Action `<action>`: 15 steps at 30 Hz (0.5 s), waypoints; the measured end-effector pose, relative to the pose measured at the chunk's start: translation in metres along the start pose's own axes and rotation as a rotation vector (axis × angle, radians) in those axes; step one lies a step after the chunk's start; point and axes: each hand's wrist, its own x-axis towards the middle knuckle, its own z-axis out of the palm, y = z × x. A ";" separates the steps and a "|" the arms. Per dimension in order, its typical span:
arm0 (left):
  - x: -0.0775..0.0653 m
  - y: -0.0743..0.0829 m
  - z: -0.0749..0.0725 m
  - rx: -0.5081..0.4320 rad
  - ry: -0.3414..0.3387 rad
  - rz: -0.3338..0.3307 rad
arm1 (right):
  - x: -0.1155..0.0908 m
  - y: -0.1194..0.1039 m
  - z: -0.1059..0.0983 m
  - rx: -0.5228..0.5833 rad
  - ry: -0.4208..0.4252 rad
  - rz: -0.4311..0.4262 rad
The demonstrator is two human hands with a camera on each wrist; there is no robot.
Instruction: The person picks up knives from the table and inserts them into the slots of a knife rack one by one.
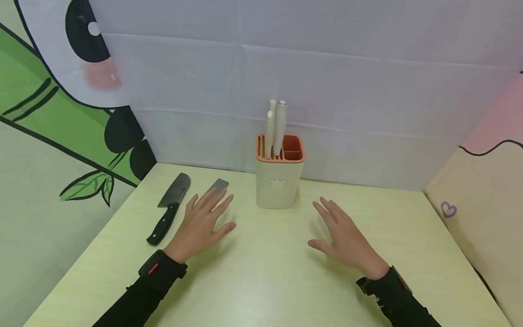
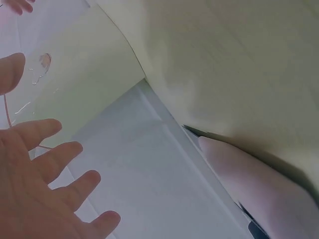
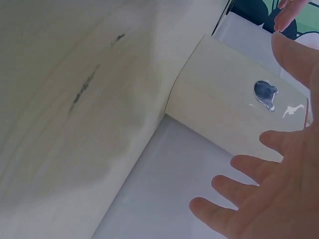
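My left hand point(image 1: 200, 229) hangs over the left half of the table with its fingers spread, holding nothing. Beneath its fingertips shows the grey blade point(image 1: 220, 184) of a knife; the hand hides the rest in the head view. A pale handle point(image 2: 254, 179) lies on the table in the left wrist view. Left of that hand is a kitchen knife with a broad blade and black handle point(image 1: 164, 225). My right hand point(image 1: 347, 238), also spread and holding nothing, is to the right of a cream knife holder point(image 1: 275, 184). White-handled knives point(image 1: 280, 122) stand in the holder's slots.
The holder's orange top point(image 1: 294, 144) has slots on the left and open compartments on the right. It stands near the back edge of the pale table point(image 1: 261, 281). A white printed cloth point(image 1: 196, 72) hangs behind, and a pale panel point(image 1: 482, 213) borders the right side.
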 end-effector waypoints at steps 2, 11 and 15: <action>-0.001 -0.003 0.003 0.016 0.003 -0.001 | -0.002 0.001 0.002 -0.013 -0.013 -0.006; -0.005 -0.020 0.005 0.059 -0.010 -0.123 | -0.002 -0.007 0.003 -0.018 -0.019 -0.034; -0.006 -0.028 0.003 0.052 -0.049 -0.211 | 0.001 -0.015 0.003 -0.010 -0.008 -0.070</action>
